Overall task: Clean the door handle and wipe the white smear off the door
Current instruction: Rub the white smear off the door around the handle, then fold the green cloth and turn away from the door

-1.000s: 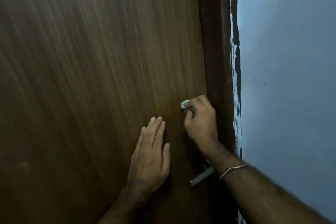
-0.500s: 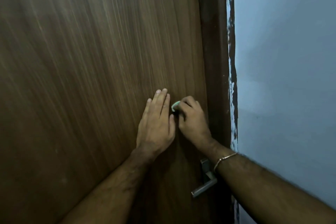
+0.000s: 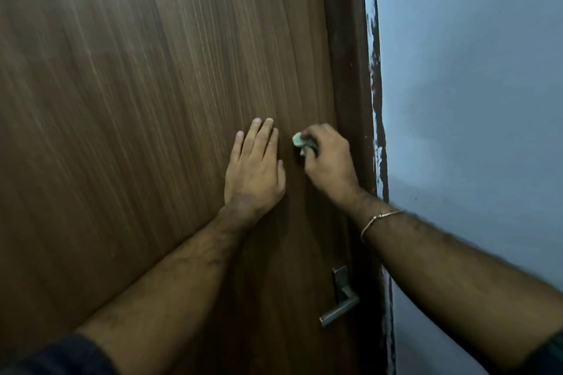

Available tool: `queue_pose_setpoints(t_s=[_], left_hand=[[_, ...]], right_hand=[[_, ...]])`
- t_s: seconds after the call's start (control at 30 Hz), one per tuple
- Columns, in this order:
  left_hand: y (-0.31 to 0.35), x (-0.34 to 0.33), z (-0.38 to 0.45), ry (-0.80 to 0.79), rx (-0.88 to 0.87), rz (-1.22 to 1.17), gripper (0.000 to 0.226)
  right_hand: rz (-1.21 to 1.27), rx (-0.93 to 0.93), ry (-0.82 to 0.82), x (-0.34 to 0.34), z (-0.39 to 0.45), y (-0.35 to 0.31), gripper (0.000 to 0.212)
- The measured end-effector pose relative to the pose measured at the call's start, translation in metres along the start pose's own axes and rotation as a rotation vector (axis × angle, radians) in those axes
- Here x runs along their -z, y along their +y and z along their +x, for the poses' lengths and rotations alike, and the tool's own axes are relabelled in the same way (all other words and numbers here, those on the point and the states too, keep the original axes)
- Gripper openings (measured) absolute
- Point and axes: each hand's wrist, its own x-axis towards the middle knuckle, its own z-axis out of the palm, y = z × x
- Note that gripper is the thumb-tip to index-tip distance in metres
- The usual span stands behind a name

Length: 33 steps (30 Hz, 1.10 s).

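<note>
The left hand (image 3: 254, 167) lay flat against the brown wood-grain door (image 3: 137, 100), fingers straight and close together, pointing up, palm pressed to the panel and holding nothing. Just to its right, a narrow strip of door between them, the right hand (image 3: 330, 158) was curled round a small pale green wad, perhaps a cloth or sponge (image 3: 300, 141); the picture was too soft to tell which. The wad stuck out from the fingertips on the hand's left side and met the door surface near the door's right edge. A thin metal bangle (image 3: 379, 221) circled the right wrist. Well below both hands, near the same edge, the silver lever door handle (image 3: 339, 310) stuck out from its narrow upright plate, the lever angled down to the left, untouched. A dark brown door frame (image 3: 350, 70) ran up beside the door, with ragged white paint along its outer edge where it met the pale blue wall (image 3: 472, 100). A dark sleeve (image 3: 61, 356) covered the left upper forearm at the bottom corner.
</note>
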Motion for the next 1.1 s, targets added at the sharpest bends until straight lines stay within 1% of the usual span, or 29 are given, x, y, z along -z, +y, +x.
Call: queue_pose_setpoints(t_s=[0.07,0.13,0.2,0.27,0.33,0.4,0.47,0.53,0.63,0.67,0.8,0.87,0.9,0.93,1.0,1.07,1.1], left_hand=[[0.006,0.007,0.003,0.037,0.022,-0.121,0.059],[0.012,0.016,0.008,0.083,0.085,-0.327,0.054],[0.015,0.024,0.012,0.129,0.191,-0.574,0.049],[0.014,0.027,0.015,0.146,0.287,-0.831,0.042],[0.013,0.028,0.015,0.099,0.38,-1.194,0.034],[0.014,0.026,0.011,0.001,0.467,-1.591,0.028],[0.017,0.021,0.005,-0.062,0.495,-1.784,0.029],[0.019,0.018,-0.006,-0.138,0.51,-1.881,0.029],[0.021,0.014,-0.025,-0.2,0.489,-2.001,0.016],[0.022,0.012,-0.032,-0.222,0.478,-2.022,0.015],[0.026,0.005,-0.056,-0.332,0.476,-2.078,0.031],[0.029,-0.001,-0.066,-0.408,0.508,-2.154,0.034],[0.033,-0.004,-0.071,-0.438,0.515,-2.18,0.031],[0.037,-0.007,-0.077,-0.453,0.509,-2.193,0.025],[0.046,-0.016,-0.087,-0.429,0.465,-2.148,0.011],[0.056,-0.028,-0.096,-0.4,0.422,-2.102,0.02],[0.061,-0.034,-0.101,-0.406,0.416,-2.095,0.025]], right_hand=[[0.02,0.049,0.015,0.013,0.005,-0.012,0.022],[0.055,0.041,0.034,0.025,0.008,-0.022,0.021],[0.156,-0.081,0.037,0.034,0.009,-0.031,0.023],[0.351,-0.293,0.007,0.041,0.007,-0.039,0.022],[0.532,-0.463,-0.02,0.046,0.002,-0.045,0.017],[0.586,-0.55,-0.032,0.049,-0.005,-0.049,0.016],[0.563,-0.578,-0.061,0.052,-0.015,-0.051,0.017],[0.595,-0.595,-0.126,0.054,-0.029,-0.05,0.021],[0.696,-0.613,-0.168,0.057,-0.054,-0.048,0.023],[0.712,-0.618,-0.158,0.057,-0.062,-0.047,0.023],[0.705,-0.652,-0.056,0.053,-0.092,-0.044,0.039],[0.631,-0.672,-0.019,0.054,-0.107,-0.042,0.036],[0.605,-0.686,0.0,0.055,-0.115,-0.04,0.032],[0.593,-0.701,0.011,0.056,-0.123,-0.04,0.028],[0.576,-0.708,0.014,0.058,-0.139,-0.039,0.016],[0.528,-0.7,0.056,0.059,-0.156,-0.037,0.007],[0.509,-0.716,0.105,0.06,-0.165,-0.034,0.012]])
